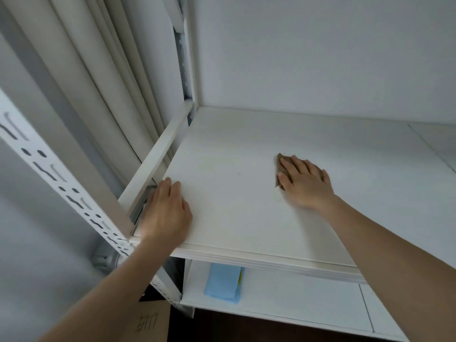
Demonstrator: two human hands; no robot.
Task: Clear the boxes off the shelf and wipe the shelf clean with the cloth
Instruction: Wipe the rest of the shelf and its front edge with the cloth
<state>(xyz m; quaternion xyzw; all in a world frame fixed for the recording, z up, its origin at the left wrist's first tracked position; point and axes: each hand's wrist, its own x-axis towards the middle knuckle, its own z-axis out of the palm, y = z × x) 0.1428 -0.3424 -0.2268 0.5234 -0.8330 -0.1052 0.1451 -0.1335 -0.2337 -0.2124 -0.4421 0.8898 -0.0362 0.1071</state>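
Shelf [234, 193] bare of boxes — wiping step, I judge. My right hand [304, 180] flat, fingers straight, pressing brown cloth [280, 160] mid-shelf. My left hand [166, 209] open, bracing front-left corner. Next — sweep cloth toward unwiped left side, even pressure.

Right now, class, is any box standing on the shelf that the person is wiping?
No: the white shelf holds only the brown cloth under the right hand and the left hand at its corner.

A white shelf [234, 193] lies flat and bare; a small brown cloth [280, 166] lies on it right of centre, mostly hidden
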